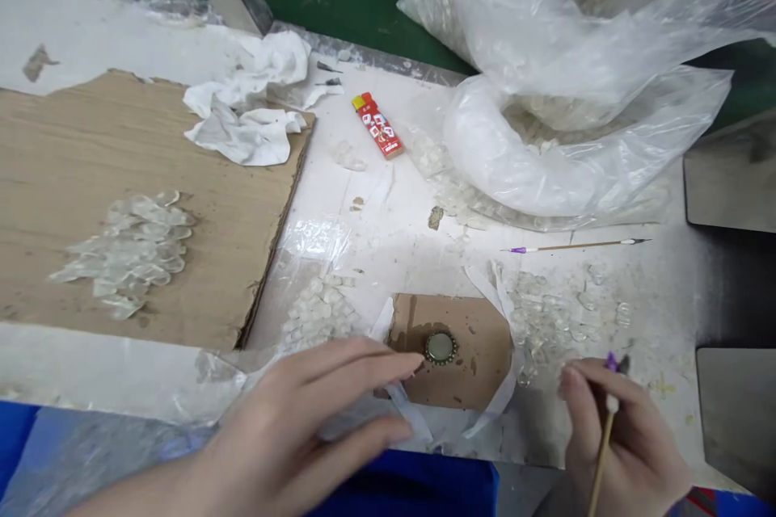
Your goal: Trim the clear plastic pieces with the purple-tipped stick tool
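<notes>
My left hand (pixel 327 412) reaches in from the lower left, its fingers and thumb apart with nothing visible between them. Its fingertips are beside a bottle cap (pixel 440 347), which lies hollow side up on a small brown cardboard piece (pixel 478 384) taped to the table. My right hand (pixel 624 428), at the lower right, is closed around a thin wooden stick (pixel 602 460) with a white band and a purple tip. Whether its thumb and forefinger also pinch something small cannot be made out. Small clear pieces (pixel 561 315) lie scattered between the cardboard and my right hand.
A similar stick (pixel 582 245) lies farther back. Clear pieces are heaped on the large cardboard (pixel 230 258) and the white table. A red lighter (pixel 379 127), crumpled tissue (pixel 248 129) and plastic bags (pixel 546 170) stand at the back. Metal plates (pixel 736 412) border the right.
</notes>
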Demonstrator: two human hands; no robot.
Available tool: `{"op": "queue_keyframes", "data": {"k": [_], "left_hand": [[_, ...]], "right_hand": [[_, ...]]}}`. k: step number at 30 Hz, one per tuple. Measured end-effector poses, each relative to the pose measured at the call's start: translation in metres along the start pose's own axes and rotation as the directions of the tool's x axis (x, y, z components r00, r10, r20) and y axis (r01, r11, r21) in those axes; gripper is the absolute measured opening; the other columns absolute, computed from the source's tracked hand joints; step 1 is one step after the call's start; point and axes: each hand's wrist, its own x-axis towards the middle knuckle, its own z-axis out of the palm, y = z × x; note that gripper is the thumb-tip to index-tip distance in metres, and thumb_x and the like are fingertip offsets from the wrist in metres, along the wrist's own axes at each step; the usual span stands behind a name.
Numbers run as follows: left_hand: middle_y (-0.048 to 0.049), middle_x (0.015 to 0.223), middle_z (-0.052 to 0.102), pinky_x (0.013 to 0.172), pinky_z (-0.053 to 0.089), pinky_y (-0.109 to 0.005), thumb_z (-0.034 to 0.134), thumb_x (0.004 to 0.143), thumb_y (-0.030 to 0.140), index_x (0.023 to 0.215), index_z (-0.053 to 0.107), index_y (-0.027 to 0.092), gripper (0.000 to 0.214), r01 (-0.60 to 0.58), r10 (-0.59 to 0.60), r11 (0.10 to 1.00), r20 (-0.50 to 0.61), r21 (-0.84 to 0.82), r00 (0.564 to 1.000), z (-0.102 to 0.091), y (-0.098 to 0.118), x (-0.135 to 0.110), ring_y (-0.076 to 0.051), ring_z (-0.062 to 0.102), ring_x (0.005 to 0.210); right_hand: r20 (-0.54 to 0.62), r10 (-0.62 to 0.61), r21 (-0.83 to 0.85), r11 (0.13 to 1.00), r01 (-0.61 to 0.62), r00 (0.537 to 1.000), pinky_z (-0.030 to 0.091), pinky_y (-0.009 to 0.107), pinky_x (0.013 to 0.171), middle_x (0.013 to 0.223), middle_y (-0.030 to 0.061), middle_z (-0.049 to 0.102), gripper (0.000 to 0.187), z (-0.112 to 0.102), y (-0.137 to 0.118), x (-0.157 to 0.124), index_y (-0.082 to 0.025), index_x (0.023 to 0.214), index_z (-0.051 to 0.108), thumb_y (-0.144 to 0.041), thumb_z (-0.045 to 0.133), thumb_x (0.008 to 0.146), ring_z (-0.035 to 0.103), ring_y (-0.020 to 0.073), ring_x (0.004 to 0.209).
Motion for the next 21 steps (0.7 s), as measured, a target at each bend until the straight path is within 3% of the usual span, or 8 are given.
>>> {"op": "queue_keyframes", "data": {"k": [2,5,8,11,14,17,19,21], "left_hand": [[-0.0080,0.109,0.085,0.090,0.068,-0.031,0.061,0.110,0.033,0.127,0.077,0.023,0.026,-0.141,0.127,0.965,0.073,0.223,0.989,-0.012,-0.003,0.027,-0.024,0.082,0.094],[-0.0133,0.106,0.081,0.079,0.067,-0.039,0.056,0.107,0.019,0.114,0.079,0.014,0.025,-0.280,0.187,0.832,0.234,0.478,0.954,-0.017,-0.006,0.079,-0.029,0.079,0.091],[-0.0153,0.107,0.077,0.086,0.064,-0.043,0.068,0.101,0.017,0.111,0.076,0.009,0.016,-0.298,0.116,0.760,0.330,0.578,0.937,0.000,-0.011,0.125,-0.032,0.076,0.099],[-0.0148,0.107,0.076,0.085,0.061,-0.038,0.064,0.100,0.008,0.103,0.076,0.009,0.013,-0.322,0.102,0.752,0.382,0.574,0.919,0.022,-0.015,0.146,-0.028,0.074,0.097],[-0.0135,0.101,0.076,0.075,0.059,-0.033,0.054,0.100,0.000,0.098,0.077,0.009,0.024,-0.333,0.102,0.753,0.400,0.567,0.911,0.024,-0.014,0.143,-0.024,0.074,0.085],[-0.0109,0.097,0.077,0.066,0.058,-0.031,0.053,0.104,0.007,0.108,0.079,0.011,0.027,-0.336,0.155,0.777,0.357,0.532,0.921,0.004,-0.006,0.118,-0.024,0.074,0.076],[-0.0072,0.092,0.080,0.065,0.058,-0.028,0.053,0.108,0.017,0.111,0.081,0.015,0.028,-0.326,0.270,0.865,0.194,0.381,0.943,-0.011,0.000,0.091,-0.022,0.076,0.075],[-0.0023,0.087,0.080,0.072,0.062,-0.025,0.058,0.109,0.022,0.111,0.082,0.022,0.025,-0.225,0.218,0.955,0.056,0.194,0.974,-0.018,0.005,0.057,-0.018,0.076,0.071]], "right_hand": [[-0.150,-0.044,-0.117,0.993,0.026,0.988,0.049,0.035,0.065,0.081,0.0046,0.076,0.009,-0.004,0.013,0.012,-0.021,0.099,0.084,-0.023,0.087,0.090,0.065,0.0221,0.068],[-0.229,-0.103,-0.012,0.995,0.103,0.968,0.046,0.036,0.063,0.082,0.0047,0.067,0.030,0.001,0.019,0.022,-0.021,0.117,0.082,-0.043,0.067,0.106,0.057,0.0215,0.068],[-0.136,-0.129,0.140,0.979,0.148,0.982,0.048,0.036,0.061,0.087,0.0043,0.062,0.043,0.011,0.011,0.015,-0.029,0.128,0.080,-0.049,0.044,0.113,0.054,0.0212,0.067],[0.059,-0.180,0.193,0.967,0.165,0.982,0.052,0.035,0.066,0.088,0.0045,0.065,0.035,0.019,-0.002,0.001,-0.028,0.121,0.082,-0.035,0.048,0.112,0.061,0.0216,0.076],[0.224,-0.224,0.171,0.967,0.188,0.948,0.054,0.030,0.065,0.093,0.0053,0.072,0.027,0.024,-0.013,-0.009,-0.024,0.116,0.079,-0.018,0.053,0.108,0.068,0.0195,0.080],[0.324,-0.220,0.122,0.974,0.190,0.920,0.056,0.025,0.060,0.084,0.0016,0.074,0.020,0.030,-0.018,-0.012,-0.023,0.106,0.074,-0.010,0.059,0.104,0.069,0.0158,0.069],[0.356,-0.214,0.095,0.977,0.192,0.910,0.056,0.023,0.056,0.077,-0.0004,0.073,0.017,0.034,-0.018,-0.013,-0.024,0.103,0.071,-0.012,0.060,0.104,0.069,0.0149,0.061],[0.365,-0.208,0.083,0.978,0.190,0.908,0.055,0.022,0.053,0.073,-0.0009,0.072,0.015,0.037,-0.017,-0.015,-0.024,0.102,0.070,-0.013,0.059,0.105,0.068,0.0147,0.058]]}}
